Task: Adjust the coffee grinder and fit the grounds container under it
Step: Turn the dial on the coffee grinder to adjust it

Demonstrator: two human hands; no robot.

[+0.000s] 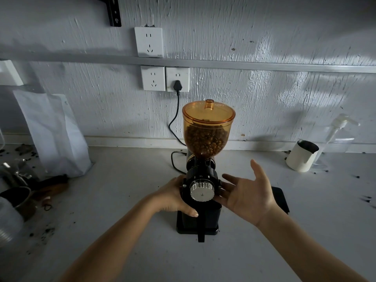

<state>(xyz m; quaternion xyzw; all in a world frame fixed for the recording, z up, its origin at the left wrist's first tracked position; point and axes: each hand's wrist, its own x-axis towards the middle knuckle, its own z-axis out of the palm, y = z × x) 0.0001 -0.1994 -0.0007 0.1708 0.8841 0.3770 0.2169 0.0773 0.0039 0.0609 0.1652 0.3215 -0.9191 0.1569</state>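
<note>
Both my bare forearms reached up from the bottom of the frame toward the coffee grinder [200, 192], which stood at the centre on the grey counter [126, 231]. My left hand [173, 197] was wrapped against the left side of its black body, thumb pressed low on the front, fingers hidden behind it. My right hand [247, 193] was spread wide open, palm turned up and inward, holding nothing; its fingertips lay just beside the right side of the grinder, and I could not tell whether they touched it.

The grinder was black with a ribbed silver dial [202, 191] on its front and an amber see-through hopper [208, 129] on top, lid on. A black grounds container [211, 215] sat under the dial on the base, partly hidden by my left thumb; how well it was seated was hard to judge in the dim light. A black cord [176, 119] ran up to a wall socket [177, 79].

The hopper was about half full of brown coffee beans [205, 139]. At centre right a cream jug [302, 155] leaned beside a clear pump bottle [335, 139]; its contents were too dark to see. A white bag [54, 135] stood at left, and blurred metal cups [18, 180] were cut off by the left edge.
</note>
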